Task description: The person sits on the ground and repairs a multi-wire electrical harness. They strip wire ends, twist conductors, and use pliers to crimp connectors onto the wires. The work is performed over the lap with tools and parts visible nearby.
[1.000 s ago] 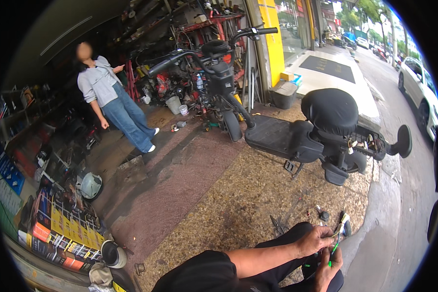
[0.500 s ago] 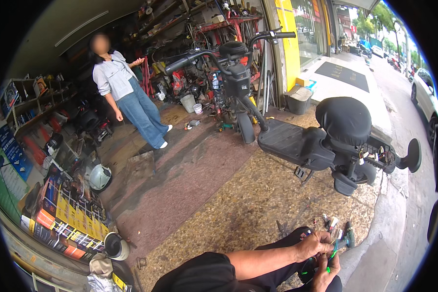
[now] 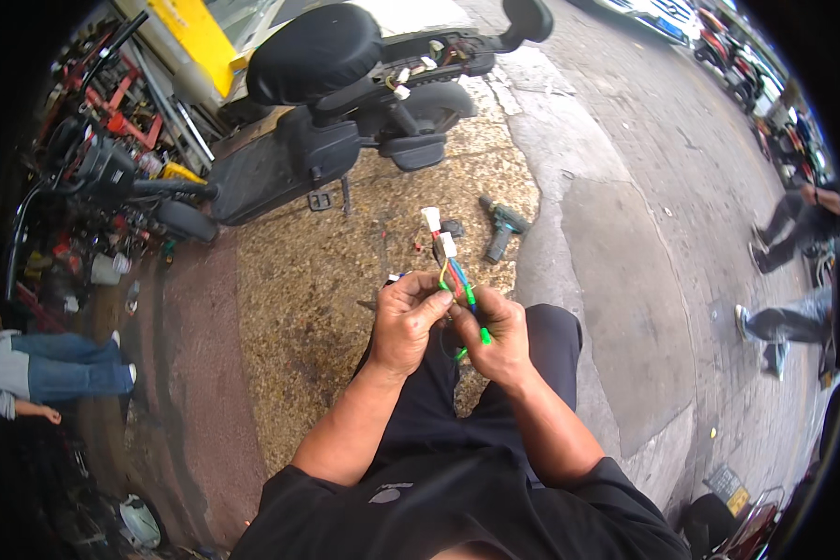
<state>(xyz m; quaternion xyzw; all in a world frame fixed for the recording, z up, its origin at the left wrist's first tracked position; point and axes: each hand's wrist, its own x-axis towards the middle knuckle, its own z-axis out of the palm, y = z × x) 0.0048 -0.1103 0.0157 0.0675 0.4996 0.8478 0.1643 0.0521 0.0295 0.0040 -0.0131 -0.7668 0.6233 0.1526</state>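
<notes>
My left hand (image 3: 409,322) and my right hand (image 3: 497,341) meet above my lap, fingers pinched together on a bundle of thin coloured wires (image 3: 454,268). White plug connectors (image 3: 448,245) stick up from the far end of the bundle. Bright green sleeves (image 3: 485,336) cover some wire ends beside the right hand's fingers. The exact spot where the fingertips meet the wires is partly hidden. Beyond the hands, a dark green and black cordless drill (image 3: 502,231) lies on the pebbled ground.
A black electric scooter (image 3: 289,154) stands ahead, with loose wires and white plugs (image 3: 403,84) exposed behind its seat. Someone in blue jeans (image 3: 70,366) is at the far left. Seated people's legs (image 3: 782,322) show at the right, and a white car (image 3: 649,14) is at the top.
My view has swung right and downward, so the scooter and the person in jeans now appear farther left. Both hands still hold the wires.
</notes>
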